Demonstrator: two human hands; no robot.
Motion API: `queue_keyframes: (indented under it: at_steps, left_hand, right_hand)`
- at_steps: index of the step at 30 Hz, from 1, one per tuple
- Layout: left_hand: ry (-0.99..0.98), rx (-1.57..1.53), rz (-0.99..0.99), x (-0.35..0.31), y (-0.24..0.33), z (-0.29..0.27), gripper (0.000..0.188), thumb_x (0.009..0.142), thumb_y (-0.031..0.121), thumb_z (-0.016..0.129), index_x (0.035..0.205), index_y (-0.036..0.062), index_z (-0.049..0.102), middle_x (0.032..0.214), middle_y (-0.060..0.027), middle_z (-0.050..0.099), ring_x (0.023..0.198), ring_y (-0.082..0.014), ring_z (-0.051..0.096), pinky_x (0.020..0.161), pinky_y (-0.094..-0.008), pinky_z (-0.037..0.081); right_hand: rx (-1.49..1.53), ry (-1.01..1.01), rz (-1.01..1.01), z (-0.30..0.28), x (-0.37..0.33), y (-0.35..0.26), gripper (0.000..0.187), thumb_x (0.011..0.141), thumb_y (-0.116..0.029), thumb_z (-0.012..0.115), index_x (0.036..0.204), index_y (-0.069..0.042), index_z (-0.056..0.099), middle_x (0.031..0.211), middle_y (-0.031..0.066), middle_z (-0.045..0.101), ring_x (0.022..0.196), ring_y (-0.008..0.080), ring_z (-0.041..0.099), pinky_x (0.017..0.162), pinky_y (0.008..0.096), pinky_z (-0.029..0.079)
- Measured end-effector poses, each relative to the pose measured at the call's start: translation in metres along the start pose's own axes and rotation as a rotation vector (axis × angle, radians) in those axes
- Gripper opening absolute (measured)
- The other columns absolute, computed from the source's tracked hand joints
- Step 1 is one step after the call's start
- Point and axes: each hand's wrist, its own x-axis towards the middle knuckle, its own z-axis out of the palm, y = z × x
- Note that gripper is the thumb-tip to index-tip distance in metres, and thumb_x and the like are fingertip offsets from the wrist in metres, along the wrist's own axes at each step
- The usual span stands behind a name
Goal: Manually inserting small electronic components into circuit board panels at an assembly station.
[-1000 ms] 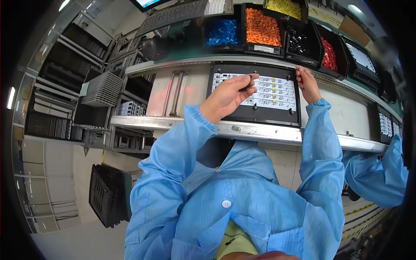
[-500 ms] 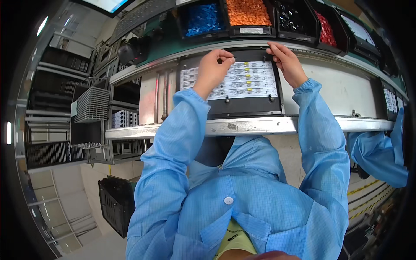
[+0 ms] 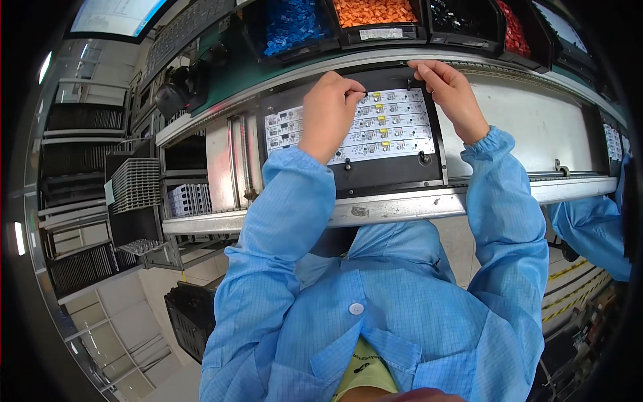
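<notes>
A black carrier frame point(image 3: 388, 175) lies on the rail line in front of me, holding a panel of white circuit boards point(image 3: 410, 122) in several strips. Small yellow components point(image 3: 382, 121) sit in a column down the boards. My left hand point(image 3: 328, 115) is over the panel's upper left part, thumb and forefinger pinched at its top edge; what they hold, if anything, is too small to make out. At the carrier's upper right corner, my right hand point(image 3: 457, 97) has its fingertips pinched together, their contents also unclear. Black knobs point(image 3: 424, 157) stand along the carrier's near side.
Beyond the rail stand black bins of blue parts point(image 3: 291, 23), orange parts point(image 3: 375, 12), black parts point(image 3: 455, 17) and red parts point(image 3: 514, 30). A metal rail point(image 3: 375, 211) runs along the near side. Racks point(image 3: 137, 184) stand left; another person's blue sleeve point(image 3: 593, 218) shows right.
The whole view has tilted and shifted slightly, bringing more of the screen at upper left into sight. Both hands stay pinched at nearly the same spots on the carrier.
</notes>
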Motion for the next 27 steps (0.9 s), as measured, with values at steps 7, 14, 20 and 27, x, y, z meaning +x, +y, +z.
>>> queue_keyframes:
  at_steps: [7,14,20,27]
  left_hand:
    - [0.064,0.022,0.085,-0.002,-0.005,0.005,0.006,0.087,0.007,0.073,0.089,0.0054,0.078,0.089,-0.0109,0.065,0.084,-0.0312,0.067,0.074,-0.0435,0.054]
    - [-0.068,-0.189,-0.037,-0.002,-0.005,-0.012,0.015,0.087,0.008,0.076,0.101,0.0058,0.079,0.092,-0.0073,0.070,0.084,-0.0226,0.069,0.074,-0.0346,0.055]
    - [-0.153,-0.924,-0.362,-0.004,-0.033,-0.030,0.036,0.095,0.003,0.070,0.130,-0.0028,0.067,0.118,-0.0120,0.073,0.105,-0.0174,0.070,0.090,-0.0278,0.057]
    - [-0.182,-1.098,-0.493,-0.003,-0.020,-0.030,0.037,0.101,0.012,0.067,0.136,-0.0024,0.063,0.122,-0.0159,0.072,0.111,-0.0178,0.070,0.096,-0.0260,0.058]
  right_hand:
    - [-0.018,0.017,-0.046,-0.003,0.005,0.001,0.027,0.105,-0.026,0.063,0.125,-0.009,0.069,0.106,-0.0065,0.070,0.080,0.0016,0.045,0.070,0.0187,0.037]
    - [-0.193,-0.100,-0.222,-0.003,0.019,0.009,0.021,0.102,-0.017,0.069,0.117,-0.003,0.070,0.110,-0.0010,0.074,0.094,0.0058,0.063,0.077,0.0212,0.048]
    - [-0.807,0.002,-0.567,0.023,0.010,-0.008,0.014,0.086,-0.016,0.079,0.100,-0.013,0.078,0.076,0.0070,0.054,0.071,0.0221,0.056,0.064,0.0357,0.046]
    - [-0.852,0.005,-0.508,0.020,0.003,-0.011,0.013,0.084,-0.017,0.081,0.096,-0.012,0.080,0.076,0.0046,0.056,0.068,0.0203,0.055,0.061,0.0357,0.045]
